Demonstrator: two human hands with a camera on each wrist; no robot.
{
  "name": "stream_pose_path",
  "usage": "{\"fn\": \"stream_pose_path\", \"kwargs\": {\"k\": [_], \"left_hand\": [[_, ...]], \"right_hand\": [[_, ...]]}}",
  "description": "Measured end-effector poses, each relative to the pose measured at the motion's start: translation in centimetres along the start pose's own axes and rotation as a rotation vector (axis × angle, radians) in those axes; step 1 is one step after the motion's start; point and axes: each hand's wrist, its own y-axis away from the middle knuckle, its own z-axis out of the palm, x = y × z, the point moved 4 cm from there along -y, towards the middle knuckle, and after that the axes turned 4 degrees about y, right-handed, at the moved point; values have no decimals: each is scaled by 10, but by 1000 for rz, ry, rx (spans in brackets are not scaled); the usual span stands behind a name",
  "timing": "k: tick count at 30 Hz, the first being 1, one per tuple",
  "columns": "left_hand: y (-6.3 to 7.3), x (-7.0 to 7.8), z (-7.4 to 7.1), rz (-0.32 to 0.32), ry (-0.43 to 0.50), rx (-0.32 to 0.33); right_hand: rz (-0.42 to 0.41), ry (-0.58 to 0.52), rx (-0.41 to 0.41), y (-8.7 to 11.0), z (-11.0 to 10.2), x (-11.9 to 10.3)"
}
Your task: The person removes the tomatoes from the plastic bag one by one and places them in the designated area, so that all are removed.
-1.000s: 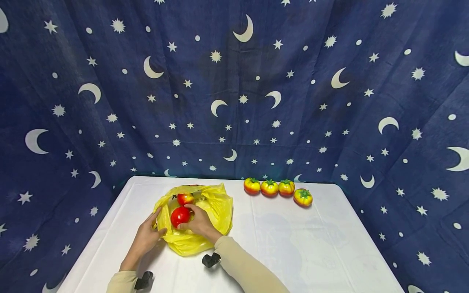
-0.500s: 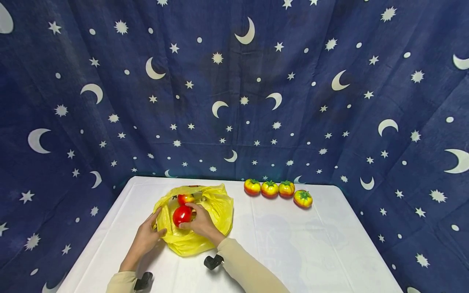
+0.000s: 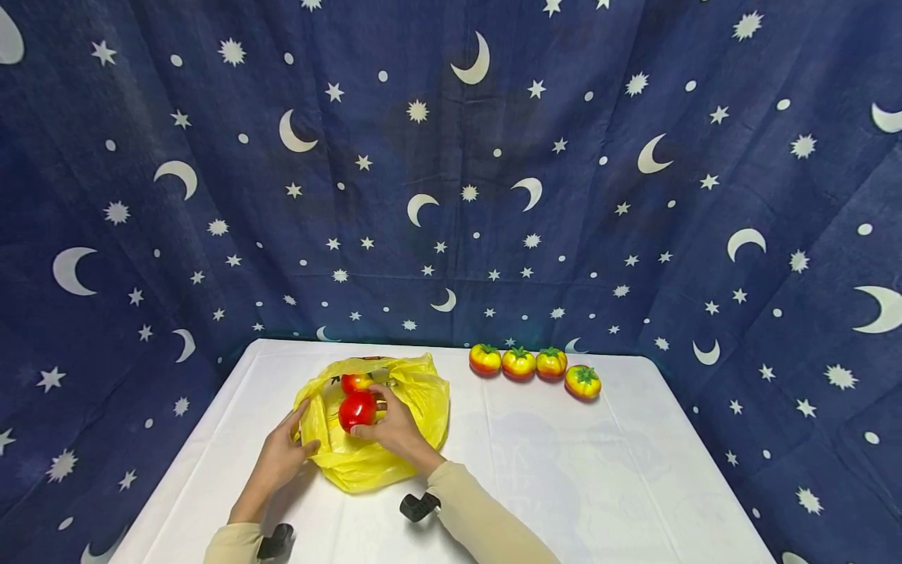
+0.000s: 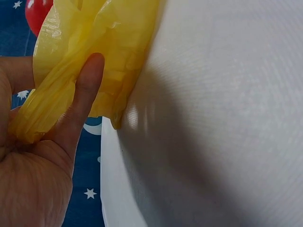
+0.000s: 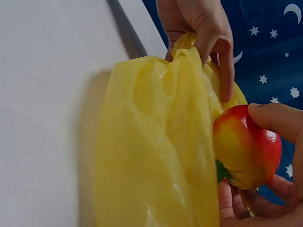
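A yellow plastic bag (image 3: pixel 426 403) lies on the table with its mouth spread wide. At its left rim my left hand (image 3: pixel 282 453) grips a gathered fold; the left wrist view shows the bag film (image 4: pixel 61 87) between thumb and fingers. My right hand (image 3: pixel 400 427) holds a toy tomato (image 3: pixel 358 412) over the bag's mouth, red side up. In the right wrist view this tomato (image 5: pixel 246 146) shows yellow lower down, with a green leafy top pointing toward the bag. Just beyond it, another red and yellow toy tomato (image 3: pixel 355 382) sits inside the bag.
Along the table's back edge, right of the bag, several yellow and red toy tomatoes (image 3: pixel 518 363) with green tops stand in a row. A white cloth covers the table (image 3: pixel 564 470). Behind hangs a dark blue curtain (image 3: pixel 451 157) with moons and stars.
My right hand has drawn the toy tomato slightly to the right and away from me, over the bag. My left hand keeps its grip on the rim.
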Motion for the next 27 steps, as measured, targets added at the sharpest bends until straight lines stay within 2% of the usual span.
{"fn": "stream_pose_path", "kwargs": {"k": [10,21,27], "left_hand": [[-1,-2,1,-13,8,2],[1,0,0,2,1,-1],[1,0,-1,2,3,-2]], "right_hand": [[15,-51,-10,7,-12,-6],[-68,-209,-68,11,-22,-9],[-93,-171,-64,12,-29,-12]]}}
